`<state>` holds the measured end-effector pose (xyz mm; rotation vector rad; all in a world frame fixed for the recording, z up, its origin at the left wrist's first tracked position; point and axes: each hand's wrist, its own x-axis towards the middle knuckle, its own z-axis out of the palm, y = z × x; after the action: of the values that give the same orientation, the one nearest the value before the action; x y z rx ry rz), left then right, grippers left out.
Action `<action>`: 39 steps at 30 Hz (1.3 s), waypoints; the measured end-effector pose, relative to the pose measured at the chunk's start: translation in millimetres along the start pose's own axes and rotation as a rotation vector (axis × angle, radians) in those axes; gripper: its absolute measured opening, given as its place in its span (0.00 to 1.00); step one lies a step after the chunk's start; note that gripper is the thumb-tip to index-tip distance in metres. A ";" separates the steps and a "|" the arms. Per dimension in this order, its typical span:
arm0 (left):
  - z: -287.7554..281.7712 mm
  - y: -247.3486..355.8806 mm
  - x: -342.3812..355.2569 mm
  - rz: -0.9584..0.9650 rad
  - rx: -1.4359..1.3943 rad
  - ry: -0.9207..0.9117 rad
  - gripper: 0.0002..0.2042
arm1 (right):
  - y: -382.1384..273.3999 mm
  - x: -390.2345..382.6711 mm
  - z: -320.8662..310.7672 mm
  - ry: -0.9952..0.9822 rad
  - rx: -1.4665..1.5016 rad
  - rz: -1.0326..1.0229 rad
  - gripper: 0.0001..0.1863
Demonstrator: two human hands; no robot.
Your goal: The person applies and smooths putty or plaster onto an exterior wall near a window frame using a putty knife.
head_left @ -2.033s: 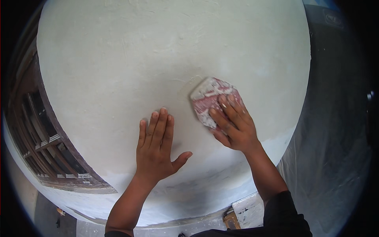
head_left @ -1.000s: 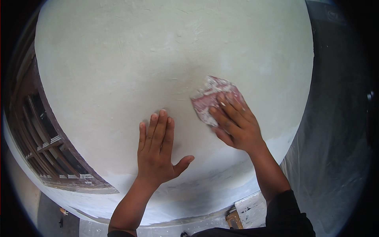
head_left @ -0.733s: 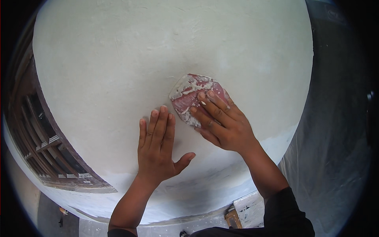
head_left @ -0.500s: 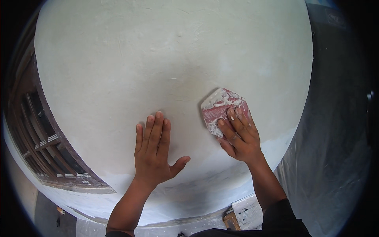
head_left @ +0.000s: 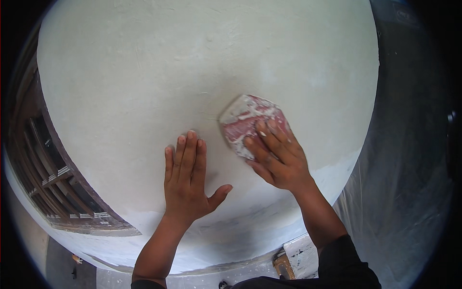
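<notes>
A wide pale plastered wall fills the middle of the view, with faint ridges and small bumps on it. My right hand presses a flat, reddish sanding pad against the wall. The pad has angled corners and is caked with white dust and smears; its side toward the wall is hidden. Left of it, my left hand rests flat on the wall, fingers stretched upward and thumb out to the side. Nothing is in that hand.
A brown wooden window frame with bars borders the wall on the left. Plastic sheeting hangs over a dark area on the right. Below, a white-spattered board and a brown wooden piece lie near the wall's foot.
My right hand has slid the reddish pad left and slightly up across the wall, closer to my left hand. My left hand stays in nearly the same place.
</notes>
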<state>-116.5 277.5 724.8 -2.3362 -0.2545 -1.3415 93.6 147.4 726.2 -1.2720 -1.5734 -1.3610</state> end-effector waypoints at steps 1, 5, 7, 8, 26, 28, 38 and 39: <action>0.3 1.6 1.5 0.001 -0.005 0.009 0.43 | -1.9 10.0 3.8 -0.009 -0.010 -0.040 0.26; -3.2 2.8 -2.2 -0.003 -0.022 0.013 0.42 | 8.8 -7.0 1.6 -0.086 -0.034 -0.079 0.26; -5.7 -0.4 -8.7 -0.004 -0.010 0.006 0.42 | 11.7 -19.5 -7.3 -0.041 -0.050 -0.052 0.26; -5.7 -1.4 -10.5 -0.003 -0.004 -0.008 0.42 | 12.4 -20.9 -8.9 0.000 -0.067 -0.018 0.26; -5.3 2.1 -0.3 -0.014 -0.011 0.008 0.42 | -5.4 38.8 6.9 -0.030 0.020 -0.111 0.23; -6.9 0.7 -4.5 -0.020 -0.013 0.002 0.42 | -0.6 28.9 9.6 -0.064 0.013 -0.135 0.23; 0.1 -4.5 -6.1 -0.016 0.008 -0.030 0.44 | -0.1 13.8 4.4 -0.082 -0.001 -0.062 0.24; 0.3 -5.0 -8.0 -0.016 0.008 -0.032 0.44 | 2.7 3.6 4.4 -0.084 -0.001 -0.061 0.24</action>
<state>-122.2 282.5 719.2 -2.3557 -0.2877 -1.3088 95.5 152.4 729.4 -1.3061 -1.6811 -1.3616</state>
